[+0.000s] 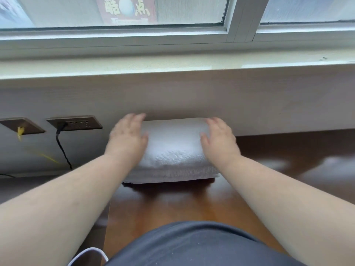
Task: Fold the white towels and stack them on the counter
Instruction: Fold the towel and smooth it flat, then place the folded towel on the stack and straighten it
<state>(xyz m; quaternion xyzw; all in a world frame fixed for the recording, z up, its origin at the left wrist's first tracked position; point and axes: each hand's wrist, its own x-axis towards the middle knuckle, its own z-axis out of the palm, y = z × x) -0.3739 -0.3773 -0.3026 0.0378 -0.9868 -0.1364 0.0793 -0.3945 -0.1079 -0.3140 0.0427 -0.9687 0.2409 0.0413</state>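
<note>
— Towels? Where?
— Folded white terry towels (173, 150), stacked on the glossy brown wooden counter (192, 204), against the pale wall under the window.
— Hands?
— Left hand (127, 138) and right hand (220, 140) lie flat, fingers straight, pressing the stack's two ends; motion blur hides details.

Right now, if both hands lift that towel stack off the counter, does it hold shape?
Probably sags: the towel stack is soft folded cloth with rounded edges. Likely light. The layers may slide apart, so the left hand and right hand should squeeze its sides.
</note>
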